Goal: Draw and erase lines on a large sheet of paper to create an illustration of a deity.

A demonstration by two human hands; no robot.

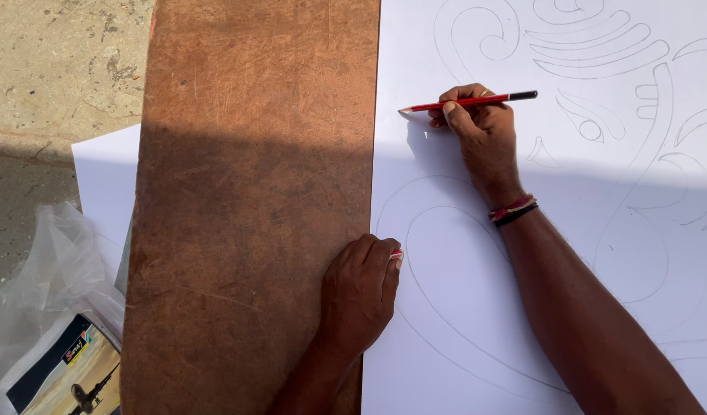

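The red pencil (pixel 469 101), slender with a black end cap, lies nearly level above the white paper sheet (pixel 461 307), pinched in the closed fingers of the right hand (pixel 480 127). Faint curved outlines cover the smooth sheet. At the sheet's left edge, the left hand (pixel 361 292) rests curled, enclosing a small red-and-white object (pixel 397 254). Left of the sheet lies a scratched brown board (pixel 246 192); beyond it, crinkled clear plastic bag (pixel 46 277) on rough concrete (pixel 53 69).

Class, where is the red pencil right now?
In the head view, the red pencil lies level in the right hand, upper centre, above the white drawing sheet.
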